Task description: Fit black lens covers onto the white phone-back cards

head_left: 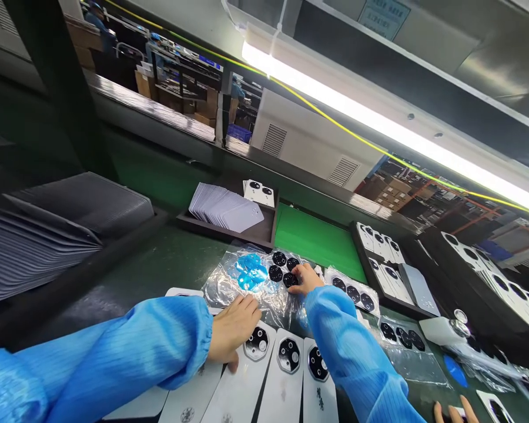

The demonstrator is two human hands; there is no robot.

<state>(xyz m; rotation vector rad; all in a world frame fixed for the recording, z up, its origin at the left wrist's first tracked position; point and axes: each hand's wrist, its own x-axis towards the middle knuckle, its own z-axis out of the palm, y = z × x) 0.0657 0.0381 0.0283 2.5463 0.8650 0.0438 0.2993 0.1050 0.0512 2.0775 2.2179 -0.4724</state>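
Note:
My left hand (235, 326) lies palm down, fingers stretched out, over the top of a row of white panels and the near edge of a crinkled clear plastic bag (223, 288). Each panel (283, 382) has a black octagonal window with round holes at its far end. With thumb and fingertips, my right hand (307, 279) grips a black round disc (290, 279) on the plastic. Other black discs (279, 258) lie right beside it. Left of them is a pile of blue film pieces (251, 271). My right sleeve hides part of the last panel.
Behind are a dark tray of fanned grey sheets (224, 207), a green mat (312, 235) and a tray of white panels (381, 264). Bagged black discs (352, 294) and a white bottle (443, 330) lie rightward. Another person's fingers (456, 413) show bottom right. Grey stacks (79, 205) stand left.

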